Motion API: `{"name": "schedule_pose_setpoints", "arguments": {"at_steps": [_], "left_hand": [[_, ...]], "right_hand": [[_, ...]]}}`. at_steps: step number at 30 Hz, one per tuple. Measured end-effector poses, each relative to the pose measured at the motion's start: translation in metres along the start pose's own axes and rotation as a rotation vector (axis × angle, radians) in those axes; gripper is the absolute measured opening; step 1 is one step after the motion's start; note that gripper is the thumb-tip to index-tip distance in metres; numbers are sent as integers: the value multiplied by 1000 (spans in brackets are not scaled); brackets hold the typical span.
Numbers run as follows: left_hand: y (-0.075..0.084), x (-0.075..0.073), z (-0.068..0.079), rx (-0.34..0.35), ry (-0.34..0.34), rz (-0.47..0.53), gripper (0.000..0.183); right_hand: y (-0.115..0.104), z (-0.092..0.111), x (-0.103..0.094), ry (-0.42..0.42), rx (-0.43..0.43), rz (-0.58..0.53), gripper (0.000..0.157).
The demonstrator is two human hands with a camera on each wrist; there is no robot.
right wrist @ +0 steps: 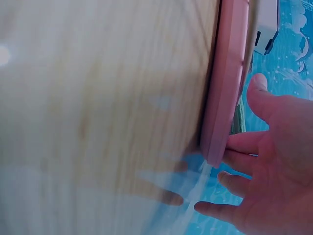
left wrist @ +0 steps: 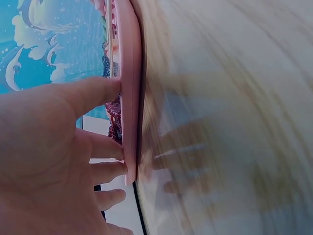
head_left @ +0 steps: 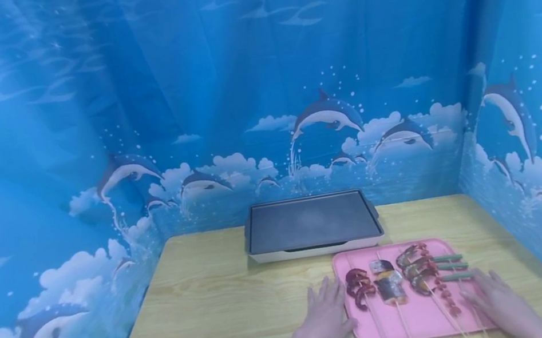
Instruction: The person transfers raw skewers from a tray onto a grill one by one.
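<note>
A pink tray [head_left: 428, 324] of skewered food lies between the two hands. My left hand [head_left: 323, 315] is at its left side, fingers straight; in the left wrist view the thumb and fingertips meet the tray wall [left wrist: 130, 63]. At the opposite side is my right hand [head_left: 503, 304], its extended fingers against the tray's edge [right wrist: 226, 78] in the right wrist view. On the tray, from left to right, are a dark red tentacle skewer [head_left: 359, 288], a fish-piece skewer [head_left: 390, 286], a shrimp skewer [head_left: 414, 269], a skewer of small red pieces [head_left: 446, 299] and green bean-like sticks [head_left: 452, 266].
Just behind the tray, a flat electric griddle [head_left: 312, 222] with a dark plate and white base stands near the table's back edge. The wood-grain table [head_left: 207, 305] extends to the left. Blue dolphin-print curtains [head_left: 217, 84] enclose the back and sides. Stick ends overhang the tray's front rim.
</note>
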State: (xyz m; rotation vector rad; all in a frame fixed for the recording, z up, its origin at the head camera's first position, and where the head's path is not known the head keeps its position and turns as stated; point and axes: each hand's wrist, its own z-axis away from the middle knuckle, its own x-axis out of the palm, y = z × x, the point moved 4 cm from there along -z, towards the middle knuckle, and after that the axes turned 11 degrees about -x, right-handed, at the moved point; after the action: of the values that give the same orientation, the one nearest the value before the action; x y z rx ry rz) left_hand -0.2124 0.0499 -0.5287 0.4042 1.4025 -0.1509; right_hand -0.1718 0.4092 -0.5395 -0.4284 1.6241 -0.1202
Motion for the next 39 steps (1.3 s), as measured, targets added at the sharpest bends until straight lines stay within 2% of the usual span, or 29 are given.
{"name": "schedule_pose_setpoints", "arguments": {"at_steps": [9, 21, 29, 39], "left_hand": [[-11, -3, 6, -12, -14, 27, 74], [-32, -1, 11, -13, -11, 72, 69], [-43, -9, 16, -12, 6, 91, 68], [-59, -14, 21, -32, -16, 87, 68]], "right_hand": [[-16, -1, 3, 48, -48, 1, 72], [-33, -6, 10, 37, -72, 24, 76], [-44, -9, 13, 12, -89, 37, 76], [-62, -12, 16, -11, -87, 28, 77]]}}
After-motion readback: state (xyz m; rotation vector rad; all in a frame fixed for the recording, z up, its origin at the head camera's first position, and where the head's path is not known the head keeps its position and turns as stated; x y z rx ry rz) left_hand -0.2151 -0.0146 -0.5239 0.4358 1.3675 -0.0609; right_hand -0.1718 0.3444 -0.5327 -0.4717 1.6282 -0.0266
